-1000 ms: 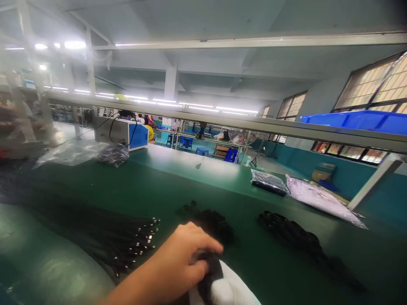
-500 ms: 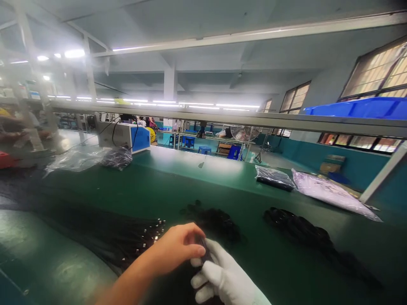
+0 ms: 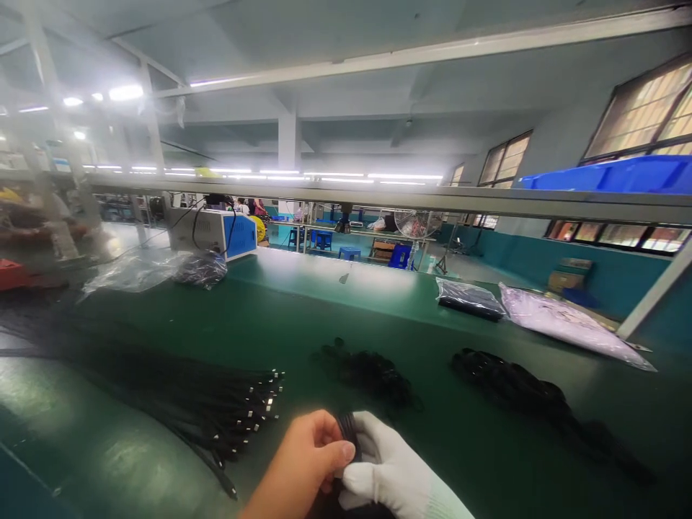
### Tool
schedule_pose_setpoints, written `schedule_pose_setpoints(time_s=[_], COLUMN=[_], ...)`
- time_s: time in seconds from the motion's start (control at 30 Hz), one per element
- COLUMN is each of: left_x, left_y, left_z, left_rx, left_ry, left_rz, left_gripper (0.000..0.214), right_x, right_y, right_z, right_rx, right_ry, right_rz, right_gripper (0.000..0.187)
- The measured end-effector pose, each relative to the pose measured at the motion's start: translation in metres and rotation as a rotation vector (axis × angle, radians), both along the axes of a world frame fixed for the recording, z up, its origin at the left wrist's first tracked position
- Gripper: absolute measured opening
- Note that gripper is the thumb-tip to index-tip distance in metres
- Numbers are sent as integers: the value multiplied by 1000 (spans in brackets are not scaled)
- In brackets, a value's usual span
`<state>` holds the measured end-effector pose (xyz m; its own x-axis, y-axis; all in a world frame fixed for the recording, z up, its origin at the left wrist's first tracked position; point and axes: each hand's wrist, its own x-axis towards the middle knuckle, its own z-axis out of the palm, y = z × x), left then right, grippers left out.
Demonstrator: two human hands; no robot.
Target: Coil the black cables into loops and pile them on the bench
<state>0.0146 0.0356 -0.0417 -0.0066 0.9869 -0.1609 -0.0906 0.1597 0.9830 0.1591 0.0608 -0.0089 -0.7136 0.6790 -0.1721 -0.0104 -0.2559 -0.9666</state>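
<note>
My left hand (image 3: pixel 318 450), bare, pinches a coiled black cable (image 3: pixel 347 427) between thumb and fingers. On the other side of the coil my right hand (image 3: pixel 386 461), in a white glove, is closed around it too. The lower part of the coil is hidden by both hands. To the left lies a spread bundle of black cables (image 3: pixel 189 404) with small metal plug ends (image 3: pixel 269 406) pointing at my hands. Just beyond my hands rests a pile of coiled black cables (image 3: pixel 378 375).
A longer heap of coiled black cables (image 3: pixel 519 389) lies on the green table (image 3: pixel 281 317) at right. Farther back are a clear plastic bag (image 3: pixel 140 270), a blue-and-grey machine (image 3: pixel 216 234), a bagged black item (image 3: pixel 470 298) and a pinkish bag (image 3: pixel 562 321). A blue bin (image 3: pixel 610 175) sits on the shelf.
Both hands have moved slightly down, and the right fingers have curled in closer around the coil. My left forearm has dropped, uncovering more of the cable bundle's ends.
</note>
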Motion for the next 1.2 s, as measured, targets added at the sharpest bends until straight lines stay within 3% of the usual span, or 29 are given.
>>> schedule_pose_setpoints(time_s=[0.13, 0.27, 0.4, 0.57, 0.67, 0.7, 0.77, 0.83, 0.97, 1.2], left_x=[0, -7, -9, -11, -16, -18, -19, -20, -20, -24], left_y=[-2, -6, -9, -11, -14, -15, -17, -17, -13, -6], left_z=[-2, 0, 2, 10, 15, 16, 14, 9, 0, 9], left_rx=[-3, 9, 59, 58, 122, 201, 407, 581, 718, 703], left_ry=[-59, -162, -104, -158, 183, 356, 660, 841, 917, 781], left_rz=[-39, -121, -117, -179, -81, -9, 107, 135, 157, 104], left_gripper=[28, 29, 25, 20, 15, 14, 35, 44, 32, 34], right_x=[4, 5, 2, 2, 0, -1, -4, -8, -11, -9], right_y=[6, 0, -4, 0, 2, 2, 0, -2, -5, 2], right_z=[-16, -13, -10, -16, -19, -19, -20, -20, -22, -22], right_rx=[-85, -157, -129, -155, -182, -193, -216, -238, -256, -117], right_ry=[9, 174, 114, 189, 178, 173, 170, 198, 288, 98], right_rz=[-34, 42, -16, 23, -21, -29, -23, -5, -13, 3], right_gripper=[42, 46, 43, 52, 53, 52, 45, 42, 48, 55])
